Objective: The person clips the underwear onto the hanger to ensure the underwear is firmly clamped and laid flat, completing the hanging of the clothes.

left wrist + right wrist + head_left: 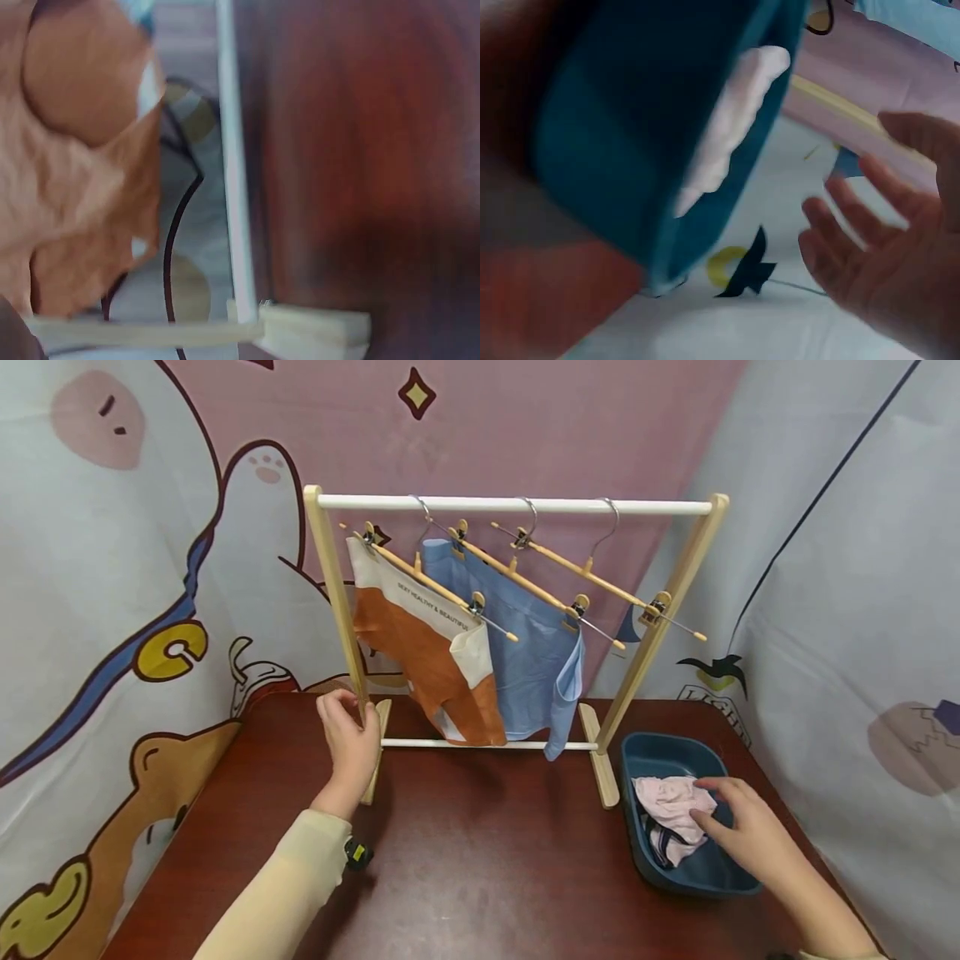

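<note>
A small wooden clothes rack [517, 506] stands on the table, with its left post [337, 593] held between the thumb and fingers of my left hand [351, 747], low down. From the rack hang orange-and-cream underpants [420, 627] and light blue underpants [525, 652], each on a clip hanger. A third clip hanger [585, 572] on the right carries no garment. My right hand [750, 827] is over the dark blue basin [637, 852], its fingers spread and loosely bent near a crumpled pale pink garment [671, 802]. In the right wrist view this hand [885, 240] holds nothing.
Under the pink garment lies a dark-and-white striped cloth [663, 847]. The rack's right foot [600, 760] stands close to the basin. Behind the brown table [480, 860] hangs a printed cloth backdrop [525, 427], which also runs along both sides.
</note>
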A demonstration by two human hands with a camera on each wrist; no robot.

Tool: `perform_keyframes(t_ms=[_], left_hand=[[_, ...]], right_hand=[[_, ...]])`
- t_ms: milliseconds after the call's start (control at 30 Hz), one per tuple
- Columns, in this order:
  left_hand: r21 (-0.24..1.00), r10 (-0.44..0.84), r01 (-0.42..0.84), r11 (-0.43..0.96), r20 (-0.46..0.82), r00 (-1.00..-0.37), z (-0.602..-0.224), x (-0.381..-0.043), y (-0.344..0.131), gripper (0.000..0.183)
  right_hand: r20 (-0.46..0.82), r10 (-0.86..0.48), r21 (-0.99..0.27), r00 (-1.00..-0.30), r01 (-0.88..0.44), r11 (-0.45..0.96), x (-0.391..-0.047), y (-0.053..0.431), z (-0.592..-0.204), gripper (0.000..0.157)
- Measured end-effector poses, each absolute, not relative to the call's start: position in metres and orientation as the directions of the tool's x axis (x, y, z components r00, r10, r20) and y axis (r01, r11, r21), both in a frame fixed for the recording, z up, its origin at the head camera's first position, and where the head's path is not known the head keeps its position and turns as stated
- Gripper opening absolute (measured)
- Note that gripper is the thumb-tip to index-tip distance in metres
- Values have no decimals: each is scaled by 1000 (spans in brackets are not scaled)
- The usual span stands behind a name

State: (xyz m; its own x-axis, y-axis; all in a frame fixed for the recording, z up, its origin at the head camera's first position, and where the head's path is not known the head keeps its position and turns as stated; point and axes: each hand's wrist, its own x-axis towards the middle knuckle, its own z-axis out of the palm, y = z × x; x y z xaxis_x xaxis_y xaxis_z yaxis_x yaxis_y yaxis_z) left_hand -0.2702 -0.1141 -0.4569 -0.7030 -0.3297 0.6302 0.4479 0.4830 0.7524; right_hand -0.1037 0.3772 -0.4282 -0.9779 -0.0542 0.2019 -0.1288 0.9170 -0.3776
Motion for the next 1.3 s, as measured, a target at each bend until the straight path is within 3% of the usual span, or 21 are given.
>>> perform_keyframes(t_ms=[67, 167, 300, 400, 533, 667, 767, 933, 1100, 1300], left_hand=[[686, -249, 532, 496, 699, -670, -461, -262, -104, 20], [580, -19, 647, 494, 752, -659, -467, -246, -84, 17], [437, 377, 751, 495, 671, -638, -473, -225, -53, 14], [327, 613, 819, 471, 547, -570, -479, -211, -27, 16], [204, 792, 895, 397, 416, -447, -486, -199, 4, 23], [89, 872, 938, 336, 348, -345, -492, -194, 34, 32], [41, 898, 945, 324, 300, -321, -494, -193, 57, 42], [5, 897, 920, 392, 220, -384, -494, -189, 97, 53], [-1, 883, 898, 440, 182, -433, -490, -188, 133, 48], [21, 858, 867, 498, 137, -496, -481, -186, 172, 46]], right_hand=[[110, -65, -390, -992, -103, 915, -96, 375, -436, 43], [-41, -103, -380, -994, -80, 921, -83, 368, -446, 49], [-158, -131, -312, -979, -76, 947, -72, 356, -458, 48], [-122, -152, -220, -981, -122, 968, -68, 347, -467, 34], [58, -234, -76, -971, -238, 968, -66, 337, -477, 15], [166, -269, -3, -949, -274, 962, -65, 332, -480, 16], [173, -261, 3, -950, -265, 964, -64, 330, -479, 22], [154, -245, -4, -957, -249, 969, -64, 327, -476, 27], [130, -231, -21, -964, -235, 972, -63, 326, -476, 23], [186, -251, -5, -950, -256, 967, -64, 327, -479, 23]])
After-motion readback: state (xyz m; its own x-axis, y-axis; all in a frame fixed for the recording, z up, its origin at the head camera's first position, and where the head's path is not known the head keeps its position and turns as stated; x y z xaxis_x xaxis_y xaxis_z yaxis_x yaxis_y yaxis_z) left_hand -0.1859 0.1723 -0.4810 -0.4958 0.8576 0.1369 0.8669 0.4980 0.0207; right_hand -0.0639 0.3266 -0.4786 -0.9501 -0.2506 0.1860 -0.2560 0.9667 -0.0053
